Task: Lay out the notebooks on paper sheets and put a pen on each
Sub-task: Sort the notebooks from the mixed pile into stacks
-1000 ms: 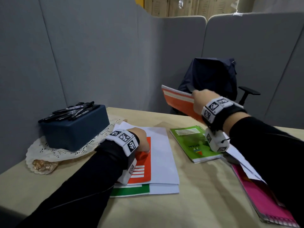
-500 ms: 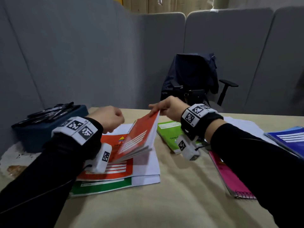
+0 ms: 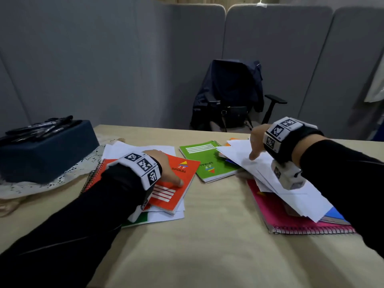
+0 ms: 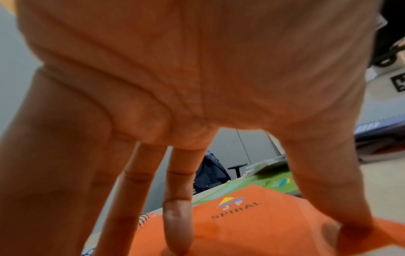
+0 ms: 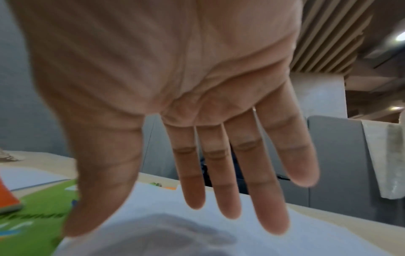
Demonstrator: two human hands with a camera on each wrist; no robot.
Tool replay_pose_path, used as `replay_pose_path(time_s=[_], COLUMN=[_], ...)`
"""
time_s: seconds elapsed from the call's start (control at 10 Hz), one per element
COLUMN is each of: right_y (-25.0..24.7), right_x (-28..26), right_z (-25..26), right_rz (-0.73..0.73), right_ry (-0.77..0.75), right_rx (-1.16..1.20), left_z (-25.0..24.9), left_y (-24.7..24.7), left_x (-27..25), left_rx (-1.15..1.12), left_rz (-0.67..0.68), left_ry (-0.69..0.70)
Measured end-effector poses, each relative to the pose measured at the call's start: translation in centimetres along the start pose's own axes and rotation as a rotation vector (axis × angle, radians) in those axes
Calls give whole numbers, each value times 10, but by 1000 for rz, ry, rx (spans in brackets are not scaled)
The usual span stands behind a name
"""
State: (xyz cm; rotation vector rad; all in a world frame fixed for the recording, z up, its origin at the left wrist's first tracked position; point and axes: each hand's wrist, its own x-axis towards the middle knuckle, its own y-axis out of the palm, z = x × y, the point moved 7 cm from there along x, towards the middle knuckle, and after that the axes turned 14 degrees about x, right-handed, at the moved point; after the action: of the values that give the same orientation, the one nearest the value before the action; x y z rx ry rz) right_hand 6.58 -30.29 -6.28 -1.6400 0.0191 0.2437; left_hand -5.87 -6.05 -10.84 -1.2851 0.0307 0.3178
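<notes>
While the left hand (image 3: 164, 167) presses flat-fingered on the orange notebook (image 3: 176, 183), the right hand (image 3: 256, 142) hovers spread over loose paper sheets (image 3: 259, 165).

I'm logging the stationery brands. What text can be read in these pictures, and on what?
"JF SPIRAL": orange notebook cover, under the left hand.
"JF SPIRAL": green notebook cover.
White stripes on both covers: no words.
Wristband square markers: coded patterns, not text.
Pens: print too small to read.

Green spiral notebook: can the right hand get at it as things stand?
Probably yes. The right hand hovers open over the loose white sheets beside the green spiral notebook; only the notebook's right edge lies under those sheets, and its cover is otherwise bare.
</notes>
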Motion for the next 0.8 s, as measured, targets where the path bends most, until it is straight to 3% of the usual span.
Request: replay_pose_path(time_s=[0.1,0.2,0.4,0.7,0.8], right_y=[20,26,37,23,26], right_x=[-17,-25,-42,-30,-33], right_z=[3,3,5,-14,-15], right_rz=[88,41,198,-86,-41], right_ry=[22,-15,-36,119,138], right_rx=[-2,18,-13,103,136], left_z=[-8,-12,-16,-17,-20], left_y=[1,0,0,-2,-1], left_x=[1,1,-2,-6,-7], left_rx=[17,20,55,2,34], left_rz=[9,24,25,11,12], left_ry=[-17,-36,-52,-39,-45])
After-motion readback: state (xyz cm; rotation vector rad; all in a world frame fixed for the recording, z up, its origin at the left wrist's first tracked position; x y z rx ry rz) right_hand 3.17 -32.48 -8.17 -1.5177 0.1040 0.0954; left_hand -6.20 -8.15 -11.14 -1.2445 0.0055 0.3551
